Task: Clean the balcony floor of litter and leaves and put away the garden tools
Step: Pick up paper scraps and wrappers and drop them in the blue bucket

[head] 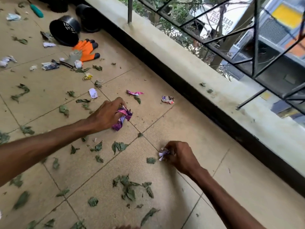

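While both arms reach low over the tiled floor (189,123), the left hand (107,114) curls tight round a crumpled purple wrapper (124,117) resting on the tile. The right hand (179,156), nearer and further right, pinches a small pale scrap (163,154). Leaves (128,190) lie scattered round both hands. A pink wrapper (134,93) and a crumpled packet (167,99) lie just beyond. Far left: orange gloves (87,48), a black pot (66,30) tipped on its side, a second pot (89,17) against the ledge (165,52), and a green-handled tool (37,10).
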